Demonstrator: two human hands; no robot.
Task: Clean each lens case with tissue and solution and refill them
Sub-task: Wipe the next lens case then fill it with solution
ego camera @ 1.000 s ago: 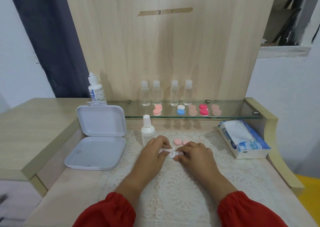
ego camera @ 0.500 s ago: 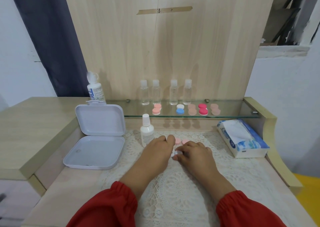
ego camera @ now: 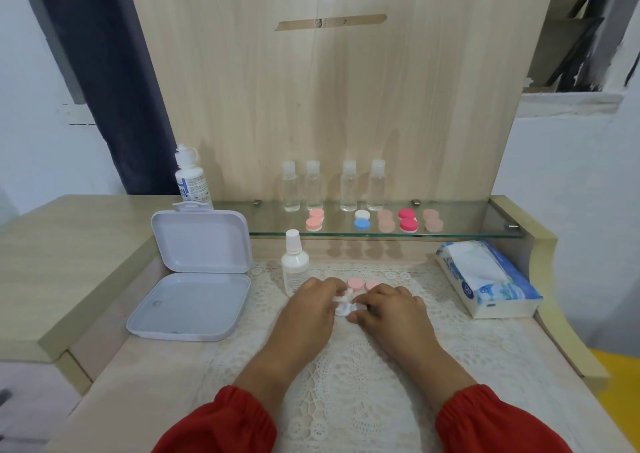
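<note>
Wiping case [ego camera: 344, 310] with tissue [ego camera: 341, 297], centre of mat [ego camera: 346, 366]. Left hand [ego camera: 311, 309] pinches tissue; right hand [ego camera: 388, 309] fingers curled, pinning case. Caps [ego camera: 355, 283] at 12 o'clock. Press tissue into well, twist, keep case pinned flat.

Home vanity desk: wooden back panel [ego camera: 332, 89], glass shelf [ego camera: 467, 222], lace mat [ego camera: 346, 366], dark curtain [ego camera: 104, 82].

Tissue pack [ego camera: 491, 279]: "120". Bottle [ego camera: 192, 182] label: only "VE" legible.
</note>
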